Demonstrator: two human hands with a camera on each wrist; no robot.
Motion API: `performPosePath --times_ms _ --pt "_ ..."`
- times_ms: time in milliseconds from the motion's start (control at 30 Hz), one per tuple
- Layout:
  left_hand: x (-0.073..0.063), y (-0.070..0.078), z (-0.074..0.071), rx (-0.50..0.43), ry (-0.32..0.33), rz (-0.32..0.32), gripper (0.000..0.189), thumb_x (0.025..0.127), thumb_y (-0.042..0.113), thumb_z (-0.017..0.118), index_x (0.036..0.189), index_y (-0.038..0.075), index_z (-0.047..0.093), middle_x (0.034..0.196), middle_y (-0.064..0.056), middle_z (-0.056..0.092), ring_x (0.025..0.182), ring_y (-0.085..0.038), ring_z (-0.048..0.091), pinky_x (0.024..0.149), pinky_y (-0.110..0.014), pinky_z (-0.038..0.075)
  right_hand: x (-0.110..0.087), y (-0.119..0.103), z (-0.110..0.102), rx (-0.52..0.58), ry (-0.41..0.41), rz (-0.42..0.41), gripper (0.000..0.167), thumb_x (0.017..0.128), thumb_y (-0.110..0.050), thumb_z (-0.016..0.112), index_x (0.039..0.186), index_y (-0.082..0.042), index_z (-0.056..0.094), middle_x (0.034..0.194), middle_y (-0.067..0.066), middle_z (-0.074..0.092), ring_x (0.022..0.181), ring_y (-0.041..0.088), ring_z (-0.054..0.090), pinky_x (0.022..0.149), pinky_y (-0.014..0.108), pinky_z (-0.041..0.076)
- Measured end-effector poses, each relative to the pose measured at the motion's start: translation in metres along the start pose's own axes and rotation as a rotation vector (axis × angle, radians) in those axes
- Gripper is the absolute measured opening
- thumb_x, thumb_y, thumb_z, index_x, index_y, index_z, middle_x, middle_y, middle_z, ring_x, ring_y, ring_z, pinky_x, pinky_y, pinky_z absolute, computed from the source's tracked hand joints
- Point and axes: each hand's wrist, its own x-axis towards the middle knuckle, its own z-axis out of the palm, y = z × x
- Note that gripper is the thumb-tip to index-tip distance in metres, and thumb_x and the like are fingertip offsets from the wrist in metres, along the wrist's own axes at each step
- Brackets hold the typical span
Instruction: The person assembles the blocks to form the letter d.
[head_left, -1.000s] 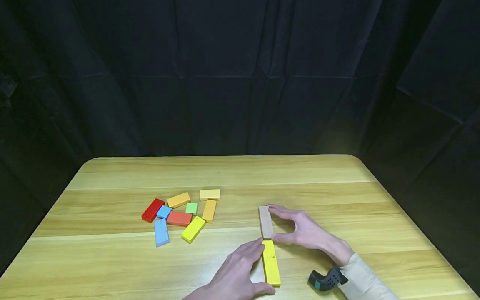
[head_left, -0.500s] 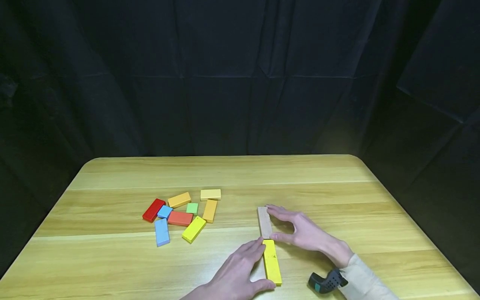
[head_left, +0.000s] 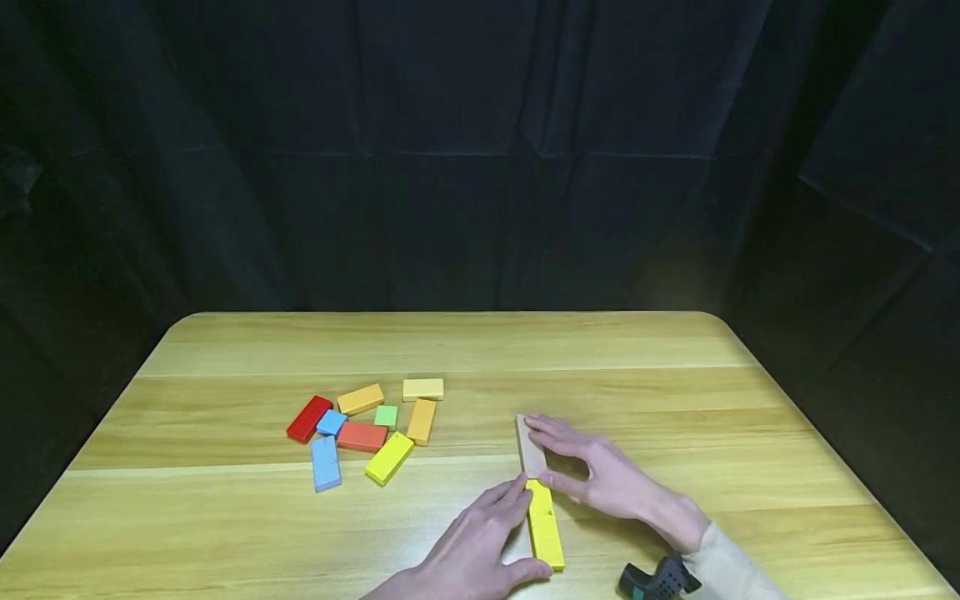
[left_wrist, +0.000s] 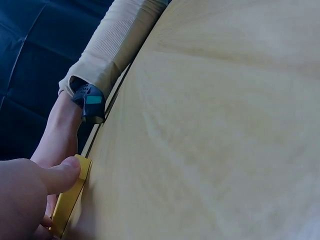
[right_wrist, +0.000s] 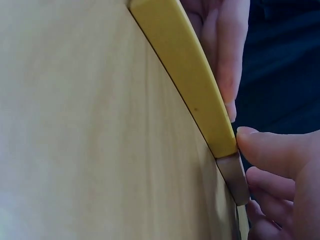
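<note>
A long yellow block [head_left: 545, 527] lies on the table with a pale grey-beige block [head_left: 529, 450] set end to end beyond it. My left hand [head_left: 474, 537] spans the yellow block from its left side, thumb at the near end and fingertips by the far end. From the right, my right hand [head_left: 609, 477] holds the pale block, its thumb at the joint and its fingers over the far end. In the right wrist view the two blocks meet in one line, the yellow block [right_wrist: 185, 70] above and the pale block [right_wrist: 233, 177] below.
To the left lies a loose group of blocks, among them a red block [head_left: 310, 419], a light blue block [head_left: 326, 463], a green block [head_left: 386, 417] and a yellow block [head_left: 389, 458]. Dark curtains [head_left: 450, 158] hang behind the wooden table [head_left: 225, 525]. A dark device [head_left: 660, 579] sits on my right wrist.
The fingers of my right hand have slid slightly left over the far end of the pale block, and its wrist has dropped a little nearer. My left hand stays on the yellow block.
</note>
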Motion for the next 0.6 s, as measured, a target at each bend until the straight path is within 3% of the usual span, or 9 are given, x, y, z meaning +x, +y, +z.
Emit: performPosePath --times_ms 333,600 --pt "0.0 0.0 0.001 0.007 0.001 0.011 0.079 0.091 0.054 0.066 0.147 0.003 0.047 0.154 -0.017 0.042 0.14 -0.027 0.046 0.108 -0.041 0.047 -0.01 -0.01 0.007 -0.023 0.037 0.057 0.062 0.096 -0.049 0.062 0.15 -0.022 0.047 0.16 -0.009 0.036 0.146 0.016 0.035 0.114 0.05 0.036" --pt "0.0 -0.001 0.0 0.019 -0.004 -0.002 0.08 0.091 0.056 0.065 0.148 0.003 0.046 0.155 -0.016 0.041 0.14 -0.027 0.045 0.109 -0.041 0.046 -0.013 -0.016 0.012 -0.041 0.074 0.033 0.058 0.097 -0.042 0.063 0.146 -0.013 0.052 0.159 -0.004 0.038 0.145 0.017 0.037 0.114 0.044 0.037"
